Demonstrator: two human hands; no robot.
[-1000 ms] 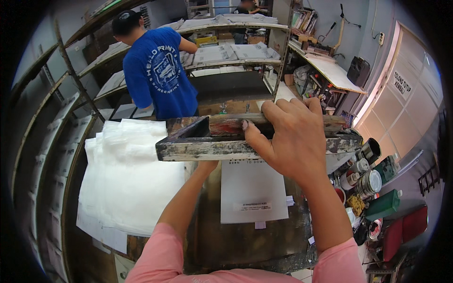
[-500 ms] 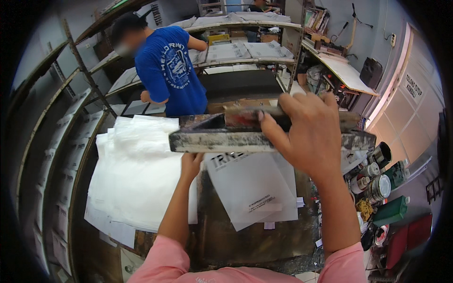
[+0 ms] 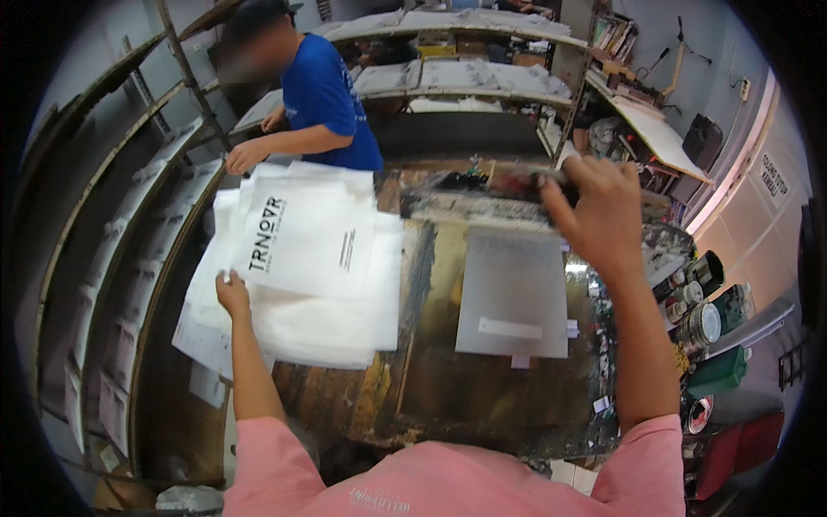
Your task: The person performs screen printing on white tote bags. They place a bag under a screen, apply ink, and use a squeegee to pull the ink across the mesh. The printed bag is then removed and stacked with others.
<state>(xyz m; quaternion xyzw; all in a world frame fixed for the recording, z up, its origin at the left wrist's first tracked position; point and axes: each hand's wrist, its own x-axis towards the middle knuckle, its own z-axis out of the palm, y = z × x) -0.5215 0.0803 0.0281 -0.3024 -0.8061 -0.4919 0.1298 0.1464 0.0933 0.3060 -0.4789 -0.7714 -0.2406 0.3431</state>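
My left hand (image 3: pixel 233 295) pinches the lower-left corner of a translucent white sheet with black print (image 3: pixel 314 233). That sheet lies turned sideways over a thick stack of white sheets (image 3: pixel 345 332). My right hand (image 3: pixel 599 211) is closed around the near bar of a dark, ink-stained screen-printing frame (image 3: pixel 491 209), held tilted up at the far side of the table; my fingers' far side is partly hidden. Below the frame, another translucent sheet (image 3: pixel 514 276) lies flat on the table, with small paper tabs beside its right and lower edges.
Across the table stands a co-worker in a blue shirt (image 3: pixel 323 95), hands near the stack's far edge. Racks of printed sheets (image 3: pixel 129 258) line the left, with more shelves (image 3: pixel 465 77) behind. Paint cans (image 3: pixel 699 326) and a green container (image 3: pixel 722 370) crowd the right.
My left hand has carried the printed sheet leftward from the table onto the stack, turning it. My right hand still holds the frame up. The co-worker has turned and reached toward the stack.
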